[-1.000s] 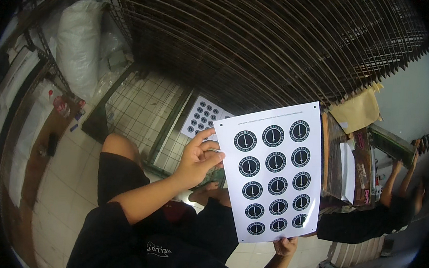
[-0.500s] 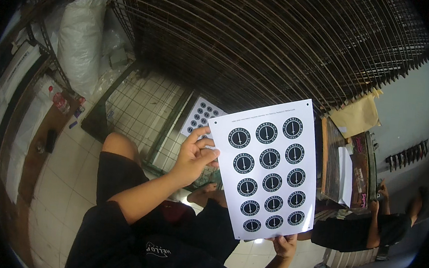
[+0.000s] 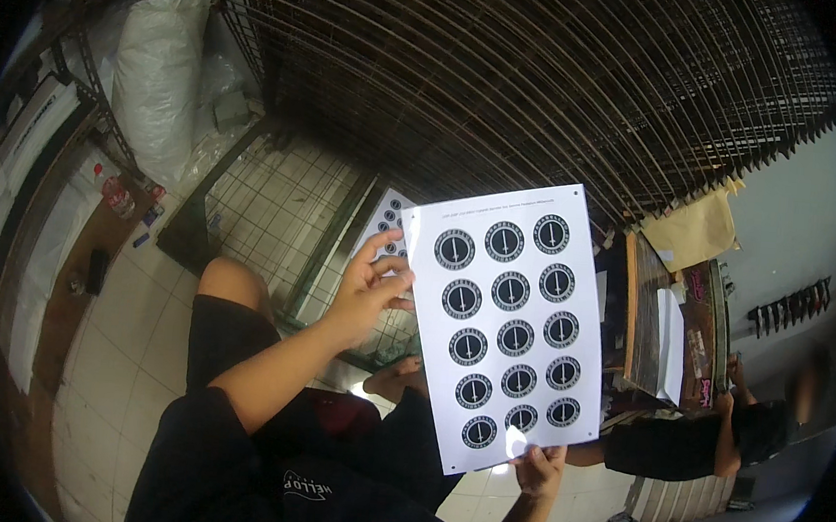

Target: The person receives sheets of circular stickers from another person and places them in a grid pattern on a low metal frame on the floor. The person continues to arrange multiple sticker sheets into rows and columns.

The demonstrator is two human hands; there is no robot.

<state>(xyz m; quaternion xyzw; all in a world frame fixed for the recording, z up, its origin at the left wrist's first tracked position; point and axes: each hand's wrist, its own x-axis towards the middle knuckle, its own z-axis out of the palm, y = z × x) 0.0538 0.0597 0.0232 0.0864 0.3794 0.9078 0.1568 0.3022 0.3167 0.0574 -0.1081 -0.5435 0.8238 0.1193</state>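
Observation:
A white printed sheet (image 3: 490, 334) with rows of round black emblems and small dots at its corners is held up in front of me, slightly tilted. My right hand (image 3: 541, 471) grips its bottom edge, thumb on the printed face. Light glares off the surface near that thumb. At the sheet's upper left edge is my left hand (image 3: 367, 291), fingers spread and curved, the tips at or just beside the edge; whether they touch it I cannot tell. Behind, a second sheet with the same emblems (image 3: 382, 225) lies on a green-framed wire rack (image 3: 276, 207), partly covered.
A tall stack of wire racks (image 3: 508, 83) fills the far side. At left stand a stuffed white plastic bag (image 3: 159, 78) and a bench with a bottle (image 3: 118, 197). To the right, a person in black (image 3: 696, 441) is beside a wooden table with white paper (image 3: 666, 346) and yellowish paper (image 3: 697, 222).
The sheet has shifted a little left and upward with my right hand. My left hand has moved slightly left, its fingers now more spread. The person at right has moved slightly.

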